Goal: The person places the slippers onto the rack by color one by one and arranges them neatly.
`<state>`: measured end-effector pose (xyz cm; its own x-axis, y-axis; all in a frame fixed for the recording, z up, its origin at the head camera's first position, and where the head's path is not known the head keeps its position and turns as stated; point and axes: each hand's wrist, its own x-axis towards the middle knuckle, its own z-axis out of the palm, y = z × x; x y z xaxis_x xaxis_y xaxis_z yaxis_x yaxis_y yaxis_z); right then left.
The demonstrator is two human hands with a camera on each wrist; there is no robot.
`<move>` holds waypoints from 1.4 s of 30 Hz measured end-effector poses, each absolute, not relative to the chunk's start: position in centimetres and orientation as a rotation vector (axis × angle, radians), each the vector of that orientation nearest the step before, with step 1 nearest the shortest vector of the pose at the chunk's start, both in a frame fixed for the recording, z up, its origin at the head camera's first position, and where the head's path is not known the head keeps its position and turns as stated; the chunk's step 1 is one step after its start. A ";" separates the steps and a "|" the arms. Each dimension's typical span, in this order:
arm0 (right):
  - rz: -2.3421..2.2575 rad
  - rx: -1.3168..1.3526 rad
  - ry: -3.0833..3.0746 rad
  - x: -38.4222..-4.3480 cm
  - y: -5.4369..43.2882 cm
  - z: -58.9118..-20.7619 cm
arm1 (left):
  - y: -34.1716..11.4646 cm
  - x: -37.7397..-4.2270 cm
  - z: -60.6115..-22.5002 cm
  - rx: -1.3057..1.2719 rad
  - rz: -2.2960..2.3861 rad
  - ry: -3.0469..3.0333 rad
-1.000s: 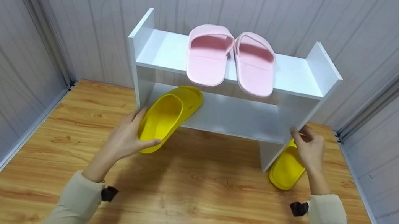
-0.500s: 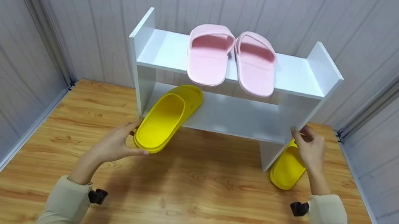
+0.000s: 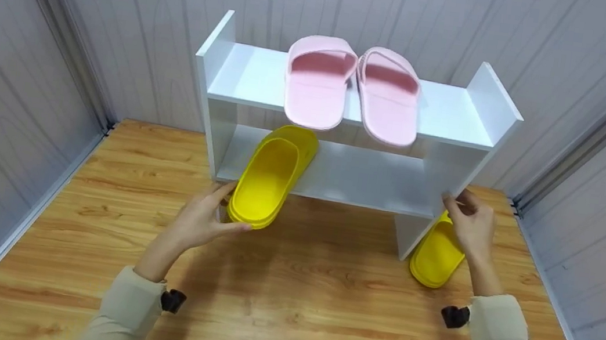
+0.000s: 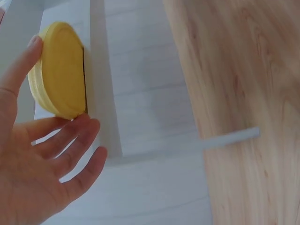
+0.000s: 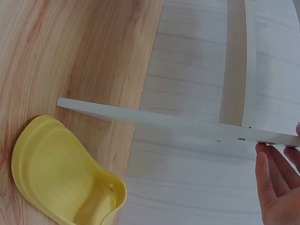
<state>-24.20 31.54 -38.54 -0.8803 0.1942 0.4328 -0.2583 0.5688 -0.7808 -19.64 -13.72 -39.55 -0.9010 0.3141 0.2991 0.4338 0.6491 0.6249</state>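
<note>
Fingers of the left hand (image 3: 200, 219) clamp one yellow slipper (image 3: 267, 180) across the front edge of the lower shelf (image 3: 366, 178); the right hand (image 3: 471, 224) pinches the right edge of the rack (image 3: 493, 104). I count a second yellow slipper (image 3: 435, 257) on the floor (image 3: 307, 317) and two pink slippers (image 3: 315, 98) on the upper shelf (image 3: 250, 78); since the earlier frame, the held one has shifted rightward.

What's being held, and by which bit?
The left grip holds a yellow slipper by its heel end; the right grip holds the white shoe rack by its right side panel.
</note>
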 end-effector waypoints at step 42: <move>1.277 0.060 -2.326 -24.1 31.4 -38.5 | -8.3 -21.3 -40.8 -0.363 -0.869 -2.594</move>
